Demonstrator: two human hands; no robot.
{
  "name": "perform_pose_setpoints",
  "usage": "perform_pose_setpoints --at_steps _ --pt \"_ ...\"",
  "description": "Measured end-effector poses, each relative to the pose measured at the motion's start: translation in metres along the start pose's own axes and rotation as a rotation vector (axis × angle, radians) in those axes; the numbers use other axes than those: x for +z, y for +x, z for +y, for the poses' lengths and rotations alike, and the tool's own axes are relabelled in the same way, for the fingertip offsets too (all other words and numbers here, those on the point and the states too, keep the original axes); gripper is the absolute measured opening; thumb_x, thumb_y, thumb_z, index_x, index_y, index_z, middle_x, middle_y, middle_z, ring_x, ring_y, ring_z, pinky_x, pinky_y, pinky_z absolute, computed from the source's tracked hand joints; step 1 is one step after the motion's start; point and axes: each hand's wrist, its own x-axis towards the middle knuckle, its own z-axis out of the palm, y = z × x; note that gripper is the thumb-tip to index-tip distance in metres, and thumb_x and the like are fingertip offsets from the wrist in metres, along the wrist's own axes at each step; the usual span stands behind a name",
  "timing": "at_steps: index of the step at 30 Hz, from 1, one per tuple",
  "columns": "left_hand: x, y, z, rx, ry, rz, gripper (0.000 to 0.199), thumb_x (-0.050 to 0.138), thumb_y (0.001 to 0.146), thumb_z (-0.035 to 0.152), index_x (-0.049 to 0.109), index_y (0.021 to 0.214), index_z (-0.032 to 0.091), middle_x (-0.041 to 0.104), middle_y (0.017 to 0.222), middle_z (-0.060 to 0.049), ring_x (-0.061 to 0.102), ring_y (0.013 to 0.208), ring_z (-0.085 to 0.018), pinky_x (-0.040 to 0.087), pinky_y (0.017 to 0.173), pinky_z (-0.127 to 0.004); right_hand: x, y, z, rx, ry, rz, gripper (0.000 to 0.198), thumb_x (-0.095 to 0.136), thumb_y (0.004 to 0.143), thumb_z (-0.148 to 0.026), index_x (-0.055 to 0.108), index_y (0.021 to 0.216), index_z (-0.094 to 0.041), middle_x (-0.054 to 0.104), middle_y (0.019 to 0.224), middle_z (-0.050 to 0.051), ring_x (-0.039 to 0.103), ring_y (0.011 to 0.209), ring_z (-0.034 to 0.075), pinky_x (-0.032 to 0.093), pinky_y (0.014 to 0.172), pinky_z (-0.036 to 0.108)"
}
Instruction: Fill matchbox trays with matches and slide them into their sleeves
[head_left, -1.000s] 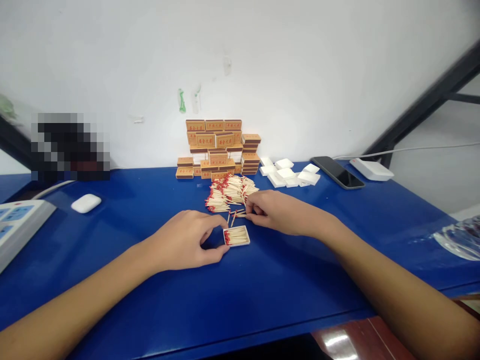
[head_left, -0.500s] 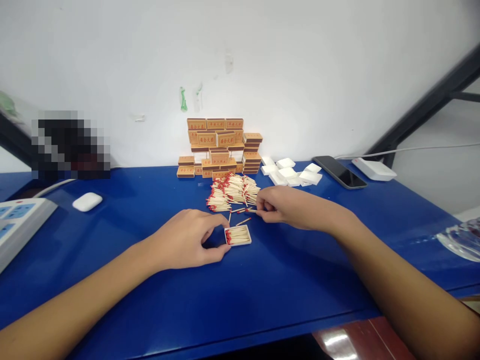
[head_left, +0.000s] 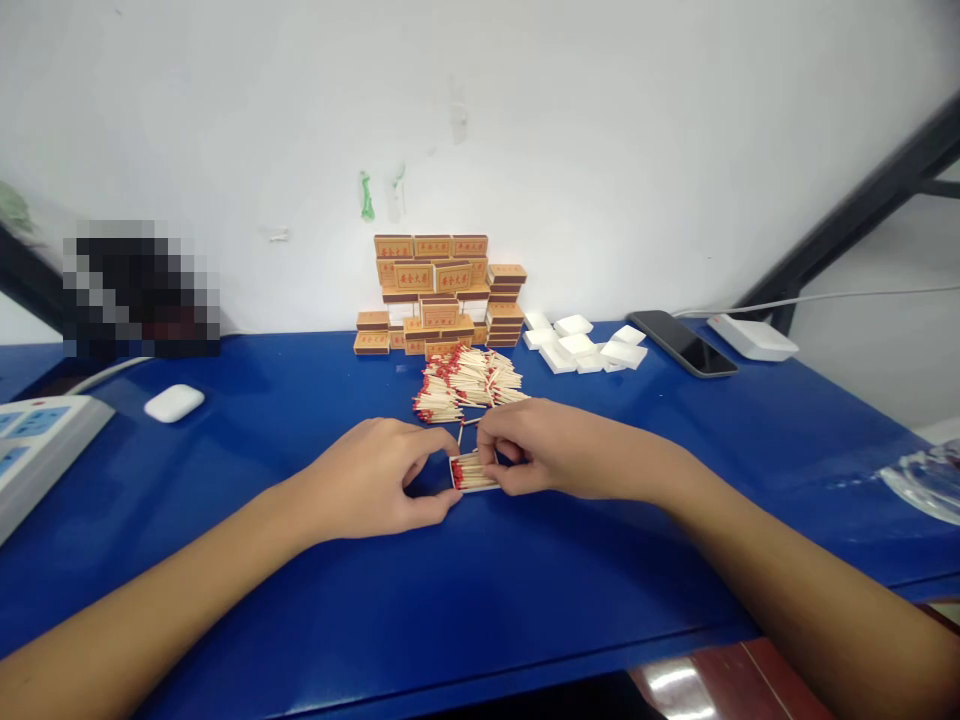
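Note:
My left hand grips the left end of a small white matchbox tray between thumb and forefinger, and the tray rests on the blue table. Red-headed matches lie inside it, heads to the left. Over the tray's right part, my right hand has its thumb and fingertips pinched together at the matches; the match they hold cannot be told apart from those in the tray. Just behind is a large heap of loose matches. A few stray matches lie between heap and tray, partly hidden by my right hand.
Stacked matchboxes stand against the wall behind the heap. Several white trays lie right of them, then a phone and a white box. A white earbud case and a power strip are on the left.
My right hand has moved left and nearer, from the edge of the match heap to the tray, carrying a match. My left hand and the tray have stayed in place.

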Motion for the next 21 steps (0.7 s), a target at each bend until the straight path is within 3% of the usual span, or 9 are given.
perform_pose_setpoints --at_steps 11,21 --pt "-0.0006 -0.0005 -0.0007 0.002 0.004 -0.002 0.023 0.069 0.088 0.037 0.071 0.105 0.023 0.054 0.060 0.008 0.051 0.054 -0.011 0.034 0.055 -0.026 0.0031 -0.0001 0.0001 -0.070 -0.099 0.091 0.007 0.060 0.095 -0.021 0.063 0.089 -0.019 0.067 0.082 0.001 0.051 0.067 0.013 0.033 0.063 0.027" --pt "-0.0011 -0.0010 0.0000 -0.005 0.007 -0.009 0.022 0.068 0.089 0.038 0.071 0.104 0.023 0.054 0.061 0.007 0.051 0.054 -0.011 0.033 0.056 -0.026 0.0049 0.0031 -0.0014 -0.166 -0.119 0.112 0.011 0.061 0.092 -0.011 0.068 0.090 -0.019 0.067 0.082 0.001 0.056 0.074 0.014 0.037 0.069 0.028"
